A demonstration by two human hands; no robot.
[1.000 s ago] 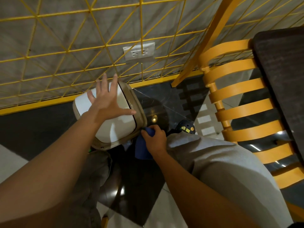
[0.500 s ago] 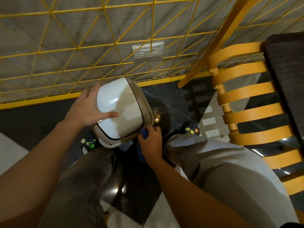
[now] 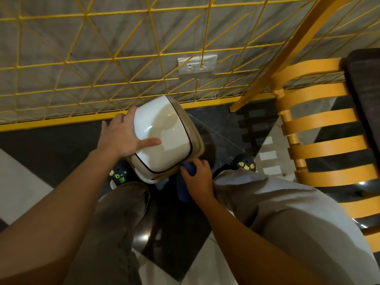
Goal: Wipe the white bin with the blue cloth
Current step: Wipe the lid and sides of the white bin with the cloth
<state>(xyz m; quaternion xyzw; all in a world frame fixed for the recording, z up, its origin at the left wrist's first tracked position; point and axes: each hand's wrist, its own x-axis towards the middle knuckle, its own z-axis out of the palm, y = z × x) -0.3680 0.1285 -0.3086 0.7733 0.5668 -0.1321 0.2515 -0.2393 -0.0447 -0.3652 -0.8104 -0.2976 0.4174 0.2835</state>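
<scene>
Steadying the white bin point(image 3: 164, 138) falls to the left hand point(image 3: 123, 136), which grips the bin's left side. The fingers reach behind the far edge and the thumb lies flat across the glossy white face. The bin is tipped at a slant in front of the yellow wire grid point(image 3: 115, 58) on the wall, with its beige-rimmed end turned to the right, and it sits above the person's shoes. Whether any part of it touches the dark floor point(image 3: 222, 128) cannot be told.

At the bin's lower right corner the blue cloth point(image 3: 184, 190) is bunched in the right hand point(image 3: 197, 177). The fingers are curled tight round the cloth and press its top against the rim, while the rest hangs below the fist. Further right, an orange slatted chair point(image 3: 320, 140) stands well apart from the work.

The step in hand looks like wiping the lower edge and rim. The large white face shows no cloth on it. The next move probably calls for drawing the cloth along the rim or up onto that face. The left hand would need to hold the slant firm, or turn the bin to bring a fresh side round.
</scene>
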